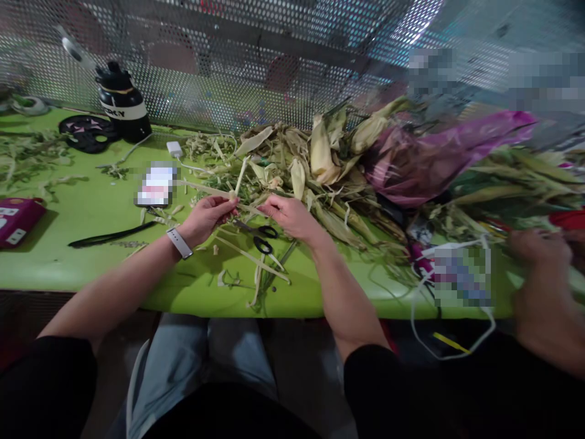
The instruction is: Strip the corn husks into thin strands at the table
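Note:
My left hand (pixel 212 214), with a light watch band on its wrist, pinches pale corn husk strips (pixel 241 177) where they cross. One strip sticks up from the fingertips, and another runs out to the left. My right hand (pixel 291 217) is closed on the end of a strip that stretches between both hands. Under them, black-handled scissors (pixel 264 246) lie on the green tabletop (pixel 183 277), blades partly hidden. Loose narrow strips (pixel 256 253) are scattered nearby. Just behind my hands rises a heap of dried corn husks (pixel 322 152).
A phone (pixel 156 184), a black strap (pixel 112 234), a black bottle (pixel 122 107) and a magenta box (pixel 21 222) stand or lie leftward. To the right are a pink plastic bag (pixel 423 164), a white cable (pixel 414 311) and another person's blurred hand (pixel 542 247). Perforated metal panel (pixel 219 67) behind.

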`<state>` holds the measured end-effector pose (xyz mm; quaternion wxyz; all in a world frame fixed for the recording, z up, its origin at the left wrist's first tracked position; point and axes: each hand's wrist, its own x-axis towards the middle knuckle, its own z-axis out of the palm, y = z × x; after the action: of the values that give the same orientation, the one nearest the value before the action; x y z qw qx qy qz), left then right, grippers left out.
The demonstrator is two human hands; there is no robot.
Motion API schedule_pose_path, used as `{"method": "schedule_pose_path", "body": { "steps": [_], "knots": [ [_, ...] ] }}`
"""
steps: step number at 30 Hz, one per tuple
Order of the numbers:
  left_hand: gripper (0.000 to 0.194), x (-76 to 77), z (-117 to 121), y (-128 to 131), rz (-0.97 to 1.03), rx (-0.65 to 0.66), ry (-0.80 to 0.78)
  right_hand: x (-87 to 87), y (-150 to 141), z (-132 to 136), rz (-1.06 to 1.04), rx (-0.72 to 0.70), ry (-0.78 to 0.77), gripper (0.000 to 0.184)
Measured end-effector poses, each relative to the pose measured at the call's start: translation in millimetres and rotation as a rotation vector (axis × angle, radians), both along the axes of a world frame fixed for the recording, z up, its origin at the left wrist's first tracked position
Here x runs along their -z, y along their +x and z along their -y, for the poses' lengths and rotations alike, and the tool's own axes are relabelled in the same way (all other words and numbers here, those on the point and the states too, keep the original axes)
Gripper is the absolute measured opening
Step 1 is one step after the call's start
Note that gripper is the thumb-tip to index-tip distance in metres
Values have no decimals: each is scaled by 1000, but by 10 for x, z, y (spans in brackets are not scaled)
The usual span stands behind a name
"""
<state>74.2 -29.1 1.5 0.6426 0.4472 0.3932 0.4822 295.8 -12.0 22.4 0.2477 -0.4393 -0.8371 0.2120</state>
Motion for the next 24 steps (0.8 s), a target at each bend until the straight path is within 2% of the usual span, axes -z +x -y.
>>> {"method": "schedule_pose_path", "body": {
  "steps": [2,5,8,12,18,24],
  "knots": [
    [20,5,7,1,43,20,-10,9,22,-24,15,17,35,38],
    [19,28,27,3,84,131,1,46,-4,-38,-67,11,127,29],
    [23,49,57,11,95,215,10,107,-96,-19,-164,-26,101,31],
    [40,64,87,31,73,203,63,200,-236,16,-165,-55,118,36],
    [51,75,79,51,23,172,128,322,-324,15,-150,-53,200,37],
    [38,24,98,77,22,136,121,434,-450,74,-42,112,413,35]
  ]
}}
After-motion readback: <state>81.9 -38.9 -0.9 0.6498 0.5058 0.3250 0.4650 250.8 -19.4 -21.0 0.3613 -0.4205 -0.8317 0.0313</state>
